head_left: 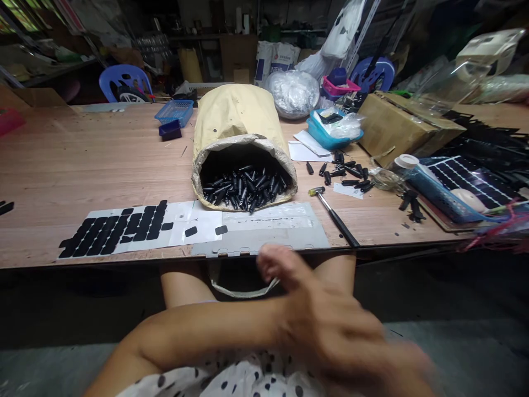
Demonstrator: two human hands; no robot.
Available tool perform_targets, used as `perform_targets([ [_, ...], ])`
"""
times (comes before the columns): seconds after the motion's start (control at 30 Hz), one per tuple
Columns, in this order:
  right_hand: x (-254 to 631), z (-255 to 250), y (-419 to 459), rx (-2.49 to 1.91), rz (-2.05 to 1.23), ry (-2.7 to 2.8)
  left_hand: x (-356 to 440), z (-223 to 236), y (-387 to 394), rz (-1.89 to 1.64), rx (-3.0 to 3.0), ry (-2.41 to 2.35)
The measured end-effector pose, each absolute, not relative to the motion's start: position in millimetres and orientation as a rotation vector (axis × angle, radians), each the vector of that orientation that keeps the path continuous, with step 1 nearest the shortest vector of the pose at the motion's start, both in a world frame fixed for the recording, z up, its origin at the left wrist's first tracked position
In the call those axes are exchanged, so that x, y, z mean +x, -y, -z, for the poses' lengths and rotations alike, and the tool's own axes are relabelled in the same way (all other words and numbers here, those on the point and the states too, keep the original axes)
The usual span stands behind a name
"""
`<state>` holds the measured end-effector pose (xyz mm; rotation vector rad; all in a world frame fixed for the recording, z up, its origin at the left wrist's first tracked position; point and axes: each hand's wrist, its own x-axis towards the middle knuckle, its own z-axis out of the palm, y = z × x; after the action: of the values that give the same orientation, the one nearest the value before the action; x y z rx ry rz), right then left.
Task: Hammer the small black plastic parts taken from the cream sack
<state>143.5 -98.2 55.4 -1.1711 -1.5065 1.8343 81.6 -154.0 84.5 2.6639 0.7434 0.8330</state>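
Observation:
My left forearm crosses my lap from the left. My left hand [326, 325] hovers below the table's front edge, thumb raised, its fingers smeared by motion toward the lower right. I cannot make out my right hand separately. Nearest on the table lie a grey metal plate [268, 237] and a white sheet carrying black pads [115, 229]. Behind them a tan sack [237, 118] lies on its side, its mouth full of small black parts [243, 190].
A small hammer [333, 212] and loose black parts [347, 171] lie right of the sack. Further right are a cardboard box [405, 124], a blue tray [330, 135] and solar panels [467, 176]. A blue basket [176, 112] stands at the back left.

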Motion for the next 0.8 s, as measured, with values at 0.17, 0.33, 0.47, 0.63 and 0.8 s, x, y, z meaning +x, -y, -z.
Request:
perform_targets([
  [0.17, 240, -60, 3, -1.526, -0.756, 1.353, -53, -78, 68, -1.187, 2.206, -1.863],
  [0.33, 277, -37, -40, -1.923, -0.194, 1.560, -120, -62, 15, -0.740, 1.691, -2.496],
  [0.47, 260, -19, -36, -2.108, -0.092, 1.724, -118, -49, 9, -0.625, 1.591, -2.589],
  [0.63, 251, -14, -27, -2.144, -0.044, 1.867, -119, -45, 13, -0.561, 1.563, -2.584],
  [0.8, 251, -11, -26, -2.092, -0.006, 1.953, -118, -47, 23, -0.785, 1.679, -2.498],
])
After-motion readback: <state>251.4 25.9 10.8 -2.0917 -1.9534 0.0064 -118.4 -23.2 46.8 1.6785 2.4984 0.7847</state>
